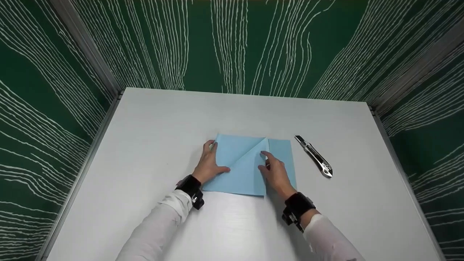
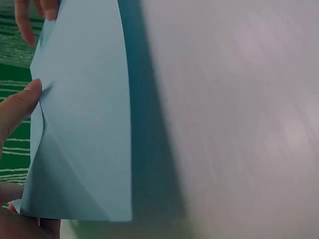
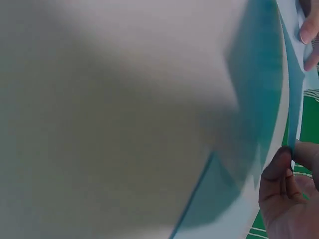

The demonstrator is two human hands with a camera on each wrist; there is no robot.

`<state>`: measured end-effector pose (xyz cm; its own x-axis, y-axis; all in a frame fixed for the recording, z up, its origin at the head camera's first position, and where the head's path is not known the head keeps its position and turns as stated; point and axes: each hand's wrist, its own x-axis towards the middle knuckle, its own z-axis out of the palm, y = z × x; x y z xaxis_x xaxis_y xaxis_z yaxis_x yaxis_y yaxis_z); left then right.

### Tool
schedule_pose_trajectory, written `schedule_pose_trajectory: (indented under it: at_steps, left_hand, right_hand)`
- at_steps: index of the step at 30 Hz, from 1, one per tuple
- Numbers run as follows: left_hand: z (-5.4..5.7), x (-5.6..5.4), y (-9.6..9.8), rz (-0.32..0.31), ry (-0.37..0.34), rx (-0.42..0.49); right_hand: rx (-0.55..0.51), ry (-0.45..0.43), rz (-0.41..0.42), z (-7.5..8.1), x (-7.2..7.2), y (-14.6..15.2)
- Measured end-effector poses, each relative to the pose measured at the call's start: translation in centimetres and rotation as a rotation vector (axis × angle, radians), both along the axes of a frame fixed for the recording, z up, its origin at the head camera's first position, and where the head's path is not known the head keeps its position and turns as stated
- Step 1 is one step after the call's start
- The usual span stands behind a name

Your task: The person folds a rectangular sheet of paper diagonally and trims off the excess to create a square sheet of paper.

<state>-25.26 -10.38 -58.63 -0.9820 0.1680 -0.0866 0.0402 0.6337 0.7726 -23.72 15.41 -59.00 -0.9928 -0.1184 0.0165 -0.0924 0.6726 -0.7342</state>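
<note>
A sheet of light blue paper (image 1: 239, 177) is in front of me, with a large flap folded over it and a diagonal edge running across its top. My left hand (image 1: 209, 165) holds its left side, the thumb lying on top and the other fingers at the edge. In the left wrist view, a corner of the paper (image 2: 84, 124) sits among those fingers, which are partly hidden. My right hand (image 1: 277, 174) pinches the raised edge of the flap between thumb and fingers, plainly seen in the right wrist view. A strip of paper shows flat beyond that edge.
A utility knife (image 1: 316, 157) with a black and silver handle lies right of the paper, apart from both hands. Everything rests on a white table (image 1: 174, 112). Green walls with white wavy lines (image 1: 232, 47) stand behind and at both sides.
</note>
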Motion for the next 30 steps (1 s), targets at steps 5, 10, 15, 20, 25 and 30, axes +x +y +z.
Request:
schedule_pose_trajectory:
  at_steps: [5,10,15,20,25,30]
  left_hand:
    - [-0.6,0.5,0.4,0.004,0.049,-0.073]
    - [-0.9,0.7,0.5,0.002,0.078,-0.117]
    - [-1.0,0.8,0.5,0.003,0.114,-0.169]
    - [-1.3,0.8,0.6,-0.028,0.242,-0.286]
    - [-1.6,1.0,0.6,-0.185,0.370,-0.423]
    - [-1.1,1.2,-0.1,-0.402,0.283,-0.375]
  right_hand:
    - [0.194,0.210,0.111,-1.1,0.3,-0.4]
    - [0.335,0.426,0.135,-2.0,0.2,-0.5]
    - [0.436,0.558,0.133,-2.4,-0.1,-0.7]
    - [0.551,0.561,0.197,-2.3,-0.2,-1.3]
    - [0.638,0.499,0.373,-2.0,0.1,-2.0]
    - [0.636,0.434,0.443,-2.0,0.2,-2.2]
